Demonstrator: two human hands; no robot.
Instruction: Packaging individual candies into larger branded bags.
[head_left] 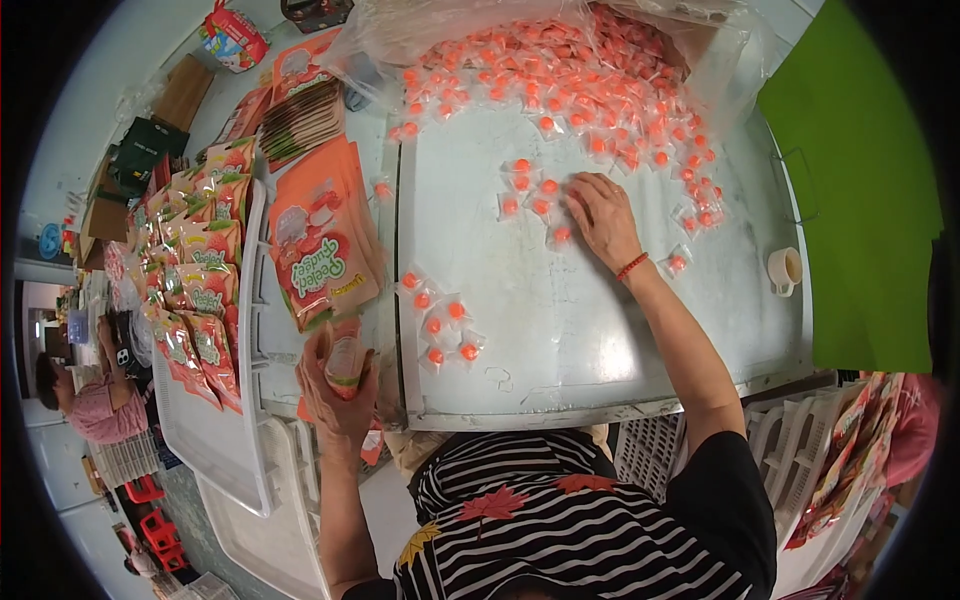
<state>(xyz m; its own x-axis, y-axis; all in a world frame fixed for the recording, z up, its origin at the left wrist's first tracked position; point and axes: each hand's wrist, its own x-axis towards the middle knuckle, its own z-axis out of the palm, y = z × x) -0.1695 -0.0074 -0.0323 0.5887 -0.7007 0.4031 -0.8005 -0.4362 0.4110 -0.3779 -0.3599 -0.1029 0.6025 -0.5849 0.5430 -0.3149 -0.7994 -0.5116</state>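
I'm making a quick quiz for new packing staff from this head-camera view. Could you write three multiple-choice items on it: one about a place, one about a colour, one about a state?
1. Where does the right hand rest?
A. On the grey tray among loose wrapped candies
B. On the tape roll
C. On the green sheet

2. What colour is the band on the right wrist?
A. Blue
B. Red
C. White

3. What is the left hand doing?
A. Lying flat and empty
B. Gripping the tape roll
C. Holding an orange pouch upright

Answers:
1. A: the fingers lie on the grey tray, touching the small cluster of wrapped candies below the big pile.
2. B: the wrist band is plainly red.
3. C: the fingers wrap round an orange pouch at the tray's left edge.
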